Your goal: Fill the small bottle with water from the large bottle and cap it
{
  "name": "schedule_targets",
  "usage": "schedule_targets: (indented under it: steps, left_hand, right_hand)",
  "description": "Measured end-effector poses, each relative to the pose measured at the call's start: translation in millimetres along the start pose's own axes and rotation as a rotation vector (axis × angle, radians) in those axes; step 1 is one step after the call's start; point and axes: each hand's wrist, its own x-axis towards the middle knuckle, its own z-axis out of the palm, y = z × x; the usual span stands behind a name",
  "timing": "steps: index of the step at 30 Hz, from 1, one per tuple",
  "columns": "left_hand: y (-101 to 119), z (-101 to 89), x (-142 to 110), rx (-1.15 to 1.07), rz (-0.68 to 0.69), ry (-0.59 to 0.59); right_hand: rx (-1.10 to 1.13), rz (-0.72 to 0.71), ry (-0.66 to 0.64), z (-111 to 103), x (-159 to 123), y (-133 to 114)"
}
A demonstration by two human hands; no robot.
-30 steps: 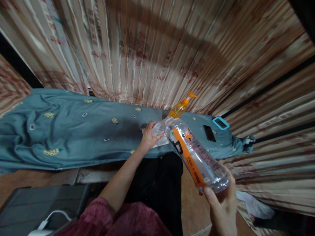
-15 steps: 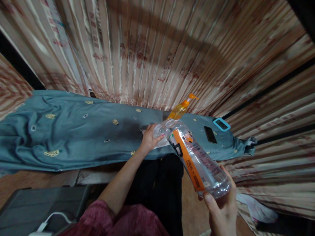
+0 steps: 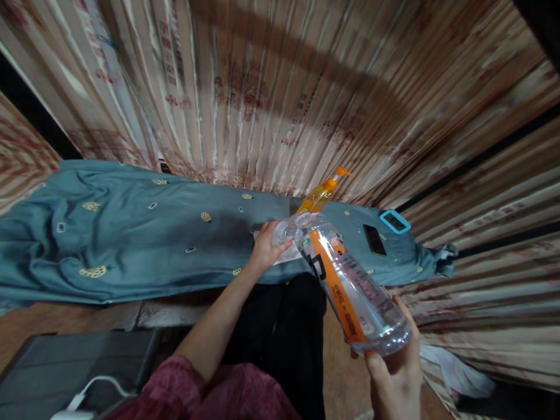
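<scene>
A large clear plastic bottle [image 3: 350, 286] with an orange and white label is tilted, its base toward me and its neck pointing away to the left. My right hand [image 3: 394, 361] is closed around its base end. The fingers of my left hand [image 3: 266, 248] are wrapped round a small clear container [image 3: 286, 231], whose kind I cannot make out. The large bottle's mouth meets or overlaps this container. Just behind stands a pump bottle [image 3: 317, 195] of yellow-orange liquid with an orange pump head. A white sheet [image 3: 286, 255] lies beneath my left hand.
A teal patterned cloth [image 3: 144, 245] covers the narrow table. To the right lie a dark phone [image 3: 375, 240] and a blue-framed digital clock [image 3: 395, 221]. A pleated curtain [image 3: 245, 87] hangs behind. A dark case [image 3: 74, 367] with a white cable [image 3: 102, 380] sits at lower left.
Almost nothing has moved. Both hands keep their grips and the large bottle stays tilted at about the same angle.
</scene>
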Motion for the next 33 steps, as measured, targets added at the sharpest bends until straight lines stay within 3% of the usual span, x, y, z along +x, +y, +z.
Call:
schedule_targets:
  steps: [11,20,33]
  left_hand:
    - [-1,-0.1,-1,0.008,-0.005,-0.021]
    - [-2,-0.4,-1,0.05,0.013,-0.033]
    - [-2,0.3,-1,0.051,-0.004,-0.022]
  right_hand:
    - [0.048,0.039,-0.021,1,-5,-1]
    - [-0.001,-0.131,0.079,2,-4,16]
    - [0.048,-0.018,0.144,15,-11,-10]
